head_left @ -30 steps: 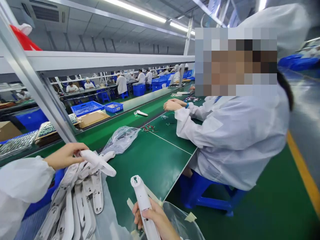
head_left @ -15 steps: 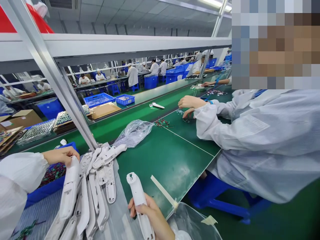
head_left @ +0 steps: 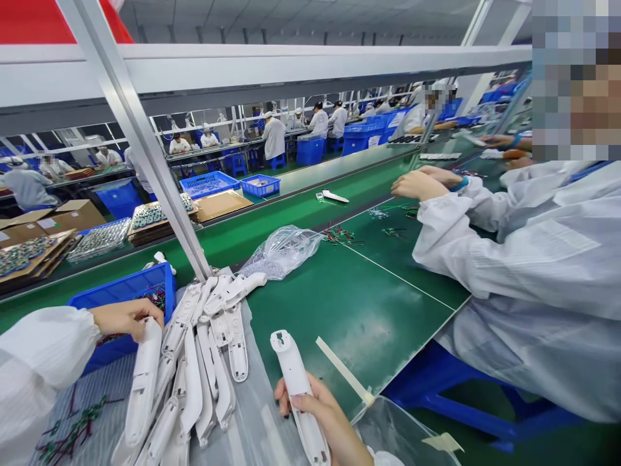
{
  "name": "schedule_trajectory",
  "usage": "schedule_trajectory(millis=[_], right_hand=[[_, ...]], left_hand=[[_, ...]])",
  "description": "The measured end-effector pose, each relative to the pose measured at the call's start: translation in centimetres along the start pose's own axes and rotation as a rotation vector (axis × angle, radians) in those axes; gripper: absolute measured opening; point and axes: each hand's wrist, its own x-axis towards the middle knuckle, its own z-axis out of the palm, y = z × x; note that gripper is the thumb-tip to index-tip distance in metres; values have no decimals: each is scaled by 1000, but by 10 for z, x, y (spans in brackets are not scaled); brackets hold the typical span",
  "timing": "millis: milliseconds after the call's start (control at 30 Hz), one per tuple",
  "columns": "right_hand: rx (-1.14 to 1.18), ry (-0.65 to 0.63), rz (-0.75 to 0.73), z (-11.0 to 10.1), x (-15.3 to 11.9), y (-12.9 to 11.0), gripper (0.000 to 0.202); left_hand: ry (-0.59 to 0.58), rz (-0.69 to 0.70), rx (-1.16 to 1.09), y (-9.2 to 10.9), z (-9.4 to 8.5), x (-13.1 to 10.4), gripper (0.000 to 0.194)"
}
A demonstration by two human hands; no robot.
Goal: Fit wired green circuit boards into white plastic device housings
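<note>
My right hand (head_left: 330, 411) is wrapped round a white plastic housing (head_left: 294, 369), held upright with a slight tilt over the table's near edge. At the left, the fingers of my left hand (head_left: 129, 319) pinch the top end of another white housing (head_left: 143, 382), which slants down beside the heap. That heap of similar white housings (head_left: 194, 388) lies on a plastic sheet between my hands. Behind my left hand stands a blue bin (head_left: 123, 285) holding small red and green wired parts. More such wired parts (head_left: 75, 427) lie on the ribbed sheet below my left forearm.
A metal post (head_left: 145, 149) rises behind the heap. A clear plastic bag (head_left: 286, 249) and loose wired parts (head_left: 342, 234) lie on the green table (head_left: 354, 291). A co-worker's hands (head_left: 422, 183) are at the right, above a blue stool (head_left: 466, 395). Tape strips (head_left: 344, 369) mark the near edge.
The view has shifted left, so things appear further right. Both my hands keep their hold on the housings. The co-worker's hands have lifted off the table and come together.
</note>
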Motion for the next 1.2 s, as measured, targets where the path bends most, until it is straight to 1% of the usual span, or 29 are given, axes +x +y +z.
schedule_trajectory(millis=[67,200,333,433,533,567,633,733,833,933,1033,1133,1200], right_hand=[[-7,-1,-2,1,-1,-2,16],[-23,20,-4,1,1,0,17],[-7,86,-27,3,4,2,19],[-20,165,-30,5,6,2,20],[-42,245,-38,6,9,3,22],[-44,268,-43,5,10,4,23],[-27,317,-60,6,12,5,24],[23,384,-97,10,15,7,23],[54,477,-152,17,17,7,23],[23,528,-158,22,18,6,25],[43,496,-101,23,18,3,25],[148,522,-73,23,18,-1,23],[193,548,-62,22,18,-2,23]], left_hand=[[14,42,49,-2,4,4,37],[98,137,162,-8,8,9,35],[197,206,220,-15,8,3,27],[312,215,234,-24,8,-16,25],[432,169,239,-39,13,-46,25],[457,142,238,-45,17,-56,24],[471,76,226,-60,28,-73,22],[471,-14,189,-88,48,-86,17],[505,-69,105,-119,62,-81,18],[509,-83,-18,-143,68,-71,21],[529,-44,-103,-154,69,-66,15],[544,7,-160,-158,69,-66,10],[516,27,-213,-161,68,-67,13]])
